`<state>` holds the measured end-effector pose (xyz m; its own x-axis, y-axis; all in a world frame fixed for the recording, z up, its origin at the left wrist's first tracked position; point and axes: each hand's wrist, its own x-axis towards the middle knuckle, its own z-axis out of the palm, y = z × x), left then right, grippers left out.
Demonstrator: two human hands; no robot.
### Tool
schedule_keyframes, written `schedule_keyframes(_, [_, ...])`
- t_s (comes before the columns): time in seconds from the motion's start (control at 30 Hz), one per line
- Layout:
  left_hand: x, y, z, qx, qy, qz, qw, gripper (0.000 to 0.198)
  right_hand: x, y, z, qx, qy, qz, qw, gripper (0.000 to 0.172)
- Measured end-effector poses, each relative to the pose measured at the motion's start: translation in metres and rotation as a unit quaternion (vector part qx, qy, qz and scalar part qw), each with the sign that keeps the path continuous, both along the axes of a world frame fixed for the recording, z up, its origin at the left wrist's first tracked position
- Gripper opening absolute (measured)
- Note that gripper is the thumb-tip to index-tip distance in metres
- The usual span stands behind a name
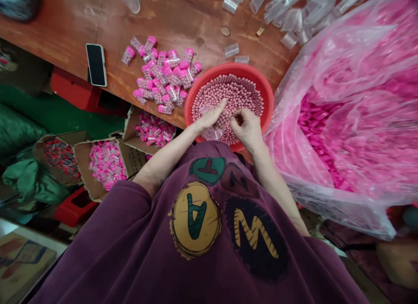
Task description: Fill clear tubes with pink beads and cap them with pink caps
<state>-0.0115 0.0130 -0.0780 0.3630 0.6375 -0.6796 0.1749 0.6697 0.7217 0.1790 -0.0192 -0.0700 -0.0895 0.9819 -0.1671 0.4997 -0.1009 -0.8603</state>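
Observation:
A red plastic basin (268,95) full of small pink beads (231,88) sits at the table's front edge. My left hand (210,119) is over the beads on the left, closed around clear plastic jars (214,133); how many is hard to tell. Pink beads show through or beside them. My right hand (247,127) is at the basin's right side, its fingers curled in toward the thumb, close to the left hand. Whatever its fingertips hold, if anything, is hidden. Left of the basin lies a pile of filled jars with pink caps (170,73).
A large clear bag of bright pink caps (321,138) bulges at the right. Empty clear jars (290,16) lie at the back right, two near the basin. A phone (96,64) rests at the left. Below the edge stand cardboard boxes (86,171) of filled jars.

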Motion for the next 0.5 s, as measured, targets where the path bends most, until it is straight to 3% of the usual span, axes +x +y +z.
schedule_keyframes(0.1, [0.003,0.001,0.005,0.000,0.012,0.021,1.000,0.093,0.003,0.002,-0.003,0.006,-0.010,0.005,1.000,0.001])
schedule_keyframes(0.3, [0.003,0.000,0.004,-0.021,-0.013,0.005,1.000,0.083,0.011,0.011,0.001,-0.003,0.027,0.103,0.994,0.016])
schedule_keyframes(0.5, [0.004,-0.007,-0.003,0.080,0.102,0.032,0.991,0.059,0.010,0.008,-0.007,-0.027,0.011,0.097,0.995,0.015])
